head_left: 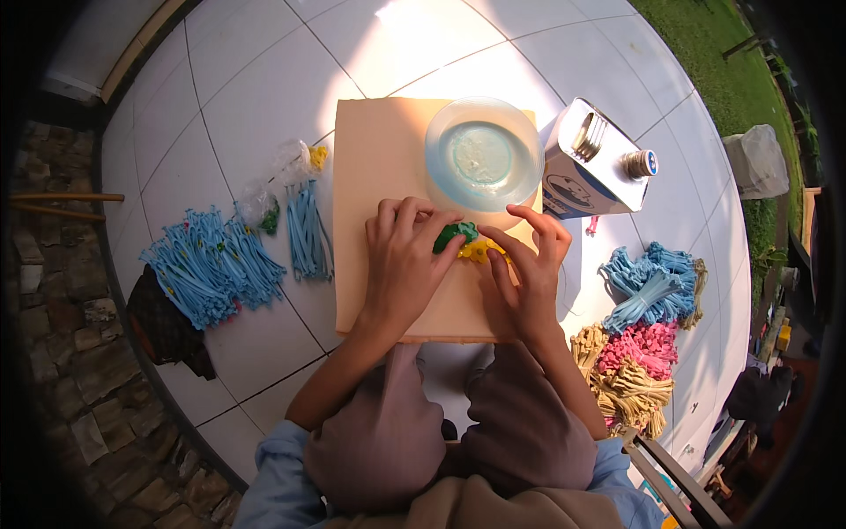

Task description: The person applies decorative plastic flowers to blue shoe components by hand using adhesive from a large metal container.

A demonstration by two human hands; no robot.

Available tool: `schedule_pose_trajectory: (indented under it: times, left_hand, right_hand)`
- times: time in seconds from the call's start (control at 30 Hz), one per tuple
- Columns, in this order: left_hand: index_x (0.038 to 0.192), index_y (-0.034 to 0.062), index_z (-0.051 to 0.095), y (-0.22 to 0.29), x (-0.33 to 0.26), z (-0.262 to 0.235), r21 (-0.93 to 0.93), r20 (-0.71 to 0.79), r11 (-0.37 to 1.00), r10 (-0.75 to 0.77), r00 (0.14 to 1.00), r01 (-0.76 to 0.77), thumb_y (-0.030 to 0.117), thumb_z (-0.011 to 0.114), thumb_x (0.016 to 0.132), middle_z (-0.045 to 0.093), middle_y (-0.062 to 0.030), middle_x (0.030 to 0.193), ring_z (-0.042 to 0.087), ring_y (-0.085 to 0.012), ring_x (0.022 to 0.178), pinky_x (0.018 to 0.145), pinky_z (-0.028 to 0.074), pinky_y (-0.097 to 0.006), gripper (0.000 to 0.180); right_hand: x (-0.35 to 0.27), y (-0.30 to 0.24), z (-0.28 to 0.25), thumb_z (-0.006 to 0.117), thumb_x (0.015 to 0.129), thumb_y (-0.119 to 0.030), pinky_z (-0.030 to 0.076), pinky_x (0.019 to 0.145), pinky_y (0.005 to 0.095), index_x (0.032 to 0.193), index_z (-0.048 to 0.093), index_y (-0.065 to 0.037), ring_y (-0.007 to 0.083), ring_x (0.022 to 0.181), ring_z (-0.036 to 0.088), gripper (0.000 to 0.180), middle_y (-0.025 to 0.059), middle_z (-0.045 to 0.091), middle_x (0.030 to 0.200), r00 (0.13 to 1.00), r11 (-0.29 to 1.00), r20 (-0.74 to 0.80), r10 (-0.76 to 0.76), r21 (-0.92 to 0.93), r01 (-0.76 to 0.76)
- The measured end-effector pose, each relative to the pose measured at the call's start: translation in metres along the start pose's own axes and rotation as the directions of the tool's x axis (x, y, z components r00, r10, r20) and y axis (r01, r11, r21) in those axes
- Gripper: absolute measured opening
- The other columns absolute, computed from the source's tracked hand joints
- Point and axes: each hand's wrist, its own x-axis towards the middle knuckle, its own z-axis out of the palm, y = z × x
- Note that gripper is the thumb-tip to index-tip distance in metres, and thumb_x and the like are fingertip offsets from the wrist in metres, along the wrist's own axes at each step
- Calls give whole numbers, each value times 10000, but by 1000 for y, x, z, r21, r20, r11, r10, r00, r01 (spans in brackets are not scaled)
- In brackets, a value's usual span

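On the far left, a crumpled dark brown cloth-like thing (167,322) lies on the pale tiled floor (256,97), partly beneath a broad heap of thin light-blue strips (211,269). Just right of that heap are a crumpled clear plastic bag (289,163) with small yellow bits (318,157) beside it and a smaller, neater bundle of light-blue strips (308,236). Next comes a flat, rectangular tan board (359,150). Over its near half the left hand (405,260) is bent palm down, its thumb and forefinger reaching a small dark green piece (458,234); I cannot tell whether they pinch it. Touching that piece on its right, on the board between the two hands, lie small bright yellow pieces (477,251). A round, translucent bluish bowl (438,132) stands at the board's far right corner. The right hand (534,278) has its fingers spread, with forefinger and thumb at the yellow pieces; whether they grip is unclear. Beyond stands a white and blue rectangular metal can (608,163) with a round cap. Farther right, light-blue bundles (652,286) lie beyond pink bundles (648,348) and beige bundles (634,397).
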Motion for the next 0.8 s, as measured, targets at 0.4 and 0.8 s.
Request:
schedule_pose_trajectory:
  times: [0.4,0.8]
  left_hand:
    - [909,37,641,13,14,-12,-650,246,667,-269,931,364,38,692,762,650,-44,824,602,-109,756,670,516,-246,155]
    - [955,-35,597,15,13,-17,-854,470,105,-264,842,509,54,626,843,656,-96,871,641,-130,815,756,543,-249,146]
  right_hand:
    - [9,-11,-28,571,852,-88,381,896,287,1051,660,-49,148,1033,461,221,58,482,1132,848,271,326,418,846,-459]
    - [2,-17,-18,688,610,-26,410,798,350,983,673,-150,257,989,429,394,28,533,1085,950,907,-156,-270,-371,197]
